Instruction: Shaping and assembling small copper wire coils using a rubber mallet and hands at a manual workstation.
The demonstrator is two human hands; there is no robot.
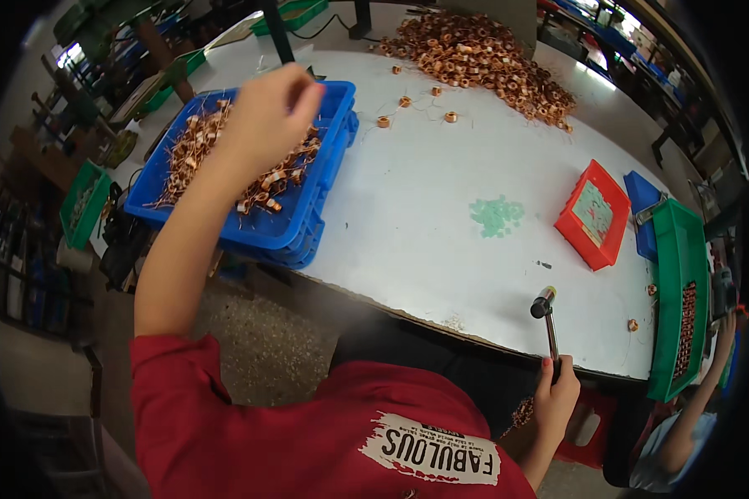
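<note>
My left hand (276,112) is raised over the blue crate (329,179), its fingers curled together. What they hold, if anything, I cannot make out. Small copper wire coils (198,150) with loose wire ends lie heaped in that crate. Down at the table's front edge, my right hand (558,389) grips a small hammer (551,328) by its dark handle. The hammer's black head, with a yellowish end, points up over the white table (408,224).
A large heap of copper coils (483,62) sits at the back, with a few stray coils before it. Small green pieces (497,216) lie mid-table. Rightward are a red tray (595,216) and a green bin (664,333) with rowed coils; another person's arm (707,382) is beyond.
</note>
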